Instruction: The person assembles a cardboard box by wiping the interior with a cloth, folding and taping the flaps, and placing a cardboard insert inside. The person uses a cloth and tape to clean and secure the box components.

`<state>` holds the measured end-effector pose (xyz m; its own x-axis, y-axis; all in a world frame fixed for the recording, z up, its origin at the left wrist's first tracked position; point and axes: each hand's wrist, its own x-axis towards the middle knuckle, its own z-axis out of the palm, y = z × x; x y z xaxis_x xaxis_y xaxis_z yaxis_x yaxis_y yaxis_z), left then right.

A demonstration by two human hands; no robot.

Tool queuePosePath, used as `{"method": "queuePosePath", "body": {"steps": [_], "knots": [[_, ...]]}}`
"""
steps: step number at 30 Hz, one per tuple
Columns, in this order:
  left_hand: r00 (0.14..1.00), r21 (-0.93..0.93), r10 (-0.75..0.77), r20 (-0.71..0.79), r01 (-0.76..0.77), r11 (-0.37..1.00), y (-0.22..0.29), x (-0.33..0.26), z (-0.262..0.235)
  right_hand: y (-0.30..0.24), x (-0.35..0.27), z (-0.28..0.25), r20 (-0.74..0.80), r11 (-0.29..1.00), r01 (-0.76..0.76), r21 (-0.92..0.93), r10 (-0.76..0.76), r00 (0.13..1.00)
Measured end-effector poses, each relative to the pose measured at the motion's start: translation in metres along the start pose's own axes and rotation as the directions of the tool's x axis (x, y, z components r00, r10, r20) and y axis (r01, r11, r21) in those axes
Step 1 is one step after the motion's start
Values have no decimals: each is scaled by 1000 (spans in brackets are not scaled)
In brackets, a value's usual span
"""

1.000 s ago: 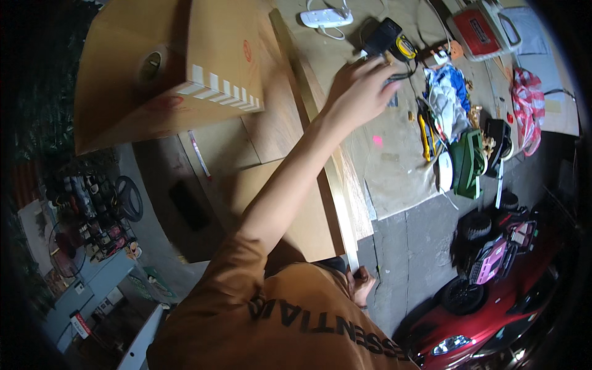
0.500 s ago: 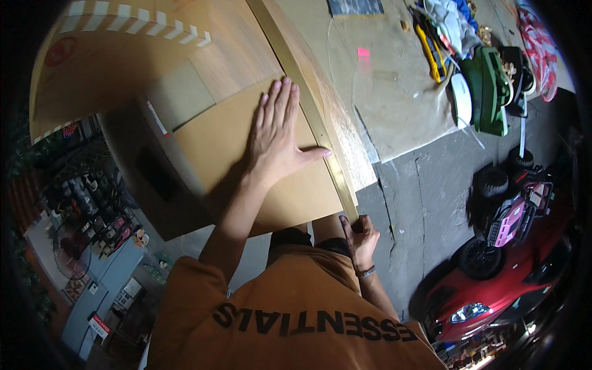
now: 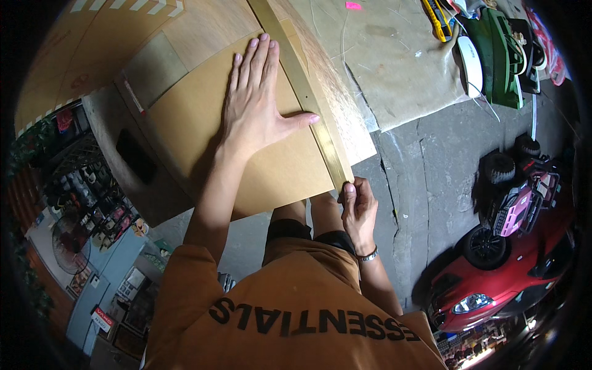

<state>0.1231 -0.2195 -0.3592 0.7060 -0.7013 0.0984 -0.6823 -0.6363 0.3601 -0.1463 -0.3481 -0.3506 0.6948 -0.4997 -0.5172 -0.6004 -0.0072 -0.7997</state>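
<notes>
My left hand (image 3: pixel 256 108) lies flat on a tan cardboard sheet (image 3: pixel 277 163), four fingers stretched forward. Its thumb reaches sideways onto a long gold-coloured metal straightedge (image 3: pixel 302 92), which runs along the sheet's right side. At the near end of that straightedge is my right hand (image 3: pixel 361 206), fingers curled and thumb pressed against its tip. The undersides of those fingers are hidden. Beneath the sheet is a wood-grain board (image 3: pixel 228 24), its pale corner sticking out to the right of the straightedge.
A large cardboard box (image 3: pixel 55 55) stands at the upper left, near a marker (image 3: pixel 132 92) and a flat black object (image 3: pixel 135 154). To the upper right lie a yellow utility knife (image 3: pixel 438 21) and a green case (image 3: pixel 493 61). A pink toy car (image 3: pixel 512 213) and red car (image 3: pixel 493 280) stand right.
The whole view has shifted, so the sheet, straightedge and hands appear higher. My left hand stays spread on the sheet. My right hand's fingers have shifted slightly at the straightedge's end.
</notes>
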Motion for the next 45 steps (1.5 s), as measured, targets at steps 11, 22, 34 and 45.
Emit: {"method": "queuePosePath", "body": {"steps": [11,22,34,45], "knots": [[999,47,25,-47,-23,999,-6,5,-2,-10,17,-1,-103,950,144,-276,-178,979],[997,-8,18,-73,-19,1000,-11,4,0,10,7,3,-135,955,231,-187,-258,957],[993,-36,37,-112,-41,999,-9,5,-2,1,8,4,-141,958,209,-196,-238,961],[985,-7,75,-158,-78,997,-10,4,4,-22,14,-4,-320,904,199,-378,-330,888]]}}
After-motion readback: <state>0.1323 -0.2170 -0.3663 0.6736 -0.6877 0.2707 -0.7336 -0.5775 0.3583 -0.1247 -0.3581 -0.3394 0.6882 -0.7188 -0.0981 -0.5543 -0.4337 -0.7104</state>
